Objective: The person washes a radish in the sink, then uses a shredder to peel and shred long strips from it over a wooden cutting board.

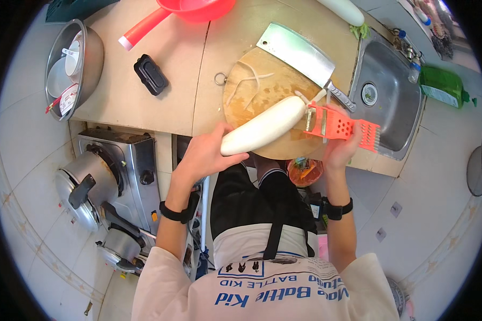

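Note:
A peeled-looking white daikon radish (265,127) lies slantwise over the near part of a round wooden cutting board (281,80). My left hand (206,152) is closed around its near left end. In my right hand (340,150) is an orange-red plastic peeler-grater (340,126), its blade end beside the daikon's far right tip; I cannot tell whether they touch. Thin peel strips (257,79) are scattered on the board. A broad cleaver (297,53) rests across the board's far right edge, its handle pointing toward the sink.
At the right is a steel sink (377,136), with a green bottle (442,85) beyond it. Another daikon (343,10) lies at the back. Leftward are a red pan-shaped vessel (193,8), a black case (151,75) and a metal basin (96,59) of dishes. A stove (139,166) stands lower left.

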The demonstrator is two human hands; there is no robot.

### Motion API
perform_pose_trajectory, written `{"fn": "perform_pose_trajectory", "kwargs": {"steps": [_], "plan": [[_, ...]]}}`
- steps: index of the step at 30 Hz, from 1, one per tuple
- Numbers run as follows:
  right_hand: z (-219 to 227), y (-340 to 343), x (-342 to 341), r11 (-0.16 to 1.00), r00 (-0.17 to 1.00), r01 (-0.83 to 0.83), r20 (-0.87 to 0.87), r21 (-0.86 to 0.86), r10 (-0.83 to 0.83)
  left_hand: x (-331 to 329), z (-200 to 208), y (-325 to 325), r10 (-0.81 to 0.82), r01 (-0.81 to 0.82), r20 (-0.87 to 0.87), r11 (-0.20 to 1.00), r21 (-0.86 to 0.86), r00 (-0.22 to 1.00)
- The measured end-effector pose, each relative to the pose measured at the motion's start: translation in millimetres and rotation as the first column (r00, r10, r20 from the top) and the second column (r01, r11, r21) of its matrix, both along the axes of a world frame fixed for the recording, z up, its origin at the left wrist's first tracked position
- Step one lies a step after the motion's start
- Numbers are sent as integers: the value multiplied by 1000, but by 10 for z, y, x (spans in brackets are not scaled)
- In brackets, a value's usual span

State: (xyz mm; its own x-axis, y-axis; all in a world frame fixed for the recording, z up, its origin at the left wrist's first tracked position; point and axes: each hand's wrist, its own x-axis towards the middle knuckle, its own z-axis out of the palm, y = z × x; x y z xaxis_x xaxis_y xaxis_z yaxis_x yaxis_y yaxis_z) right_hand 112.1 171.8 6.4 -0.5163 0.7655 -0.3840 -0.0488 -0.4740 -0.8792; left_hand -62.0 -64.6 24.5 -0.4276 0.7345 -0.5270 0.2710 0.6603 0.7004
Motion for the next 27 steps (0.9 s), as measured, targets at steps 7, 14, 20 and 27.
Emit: {"fn": "perform_pose_trajectory", "kwargs": {"steps": [7,14,20,27], "plan": [[248,-337,-213,949,959,-277,102,150,264,-28,-20,-8,-97,97,37,995,-7,995],[226,-678,-512,873,884,-465,137,145,448,-57,-5,29,-91,92,16,992,-82,996],[283,-688,-543,848,835,-528,216,55,506,-36,-33,37,-86,90,51,992,-89,995],[308,-554,-450,786,773,-611,284,95,567,16,-74,18,-53,61,139,997,-51,989]]}}
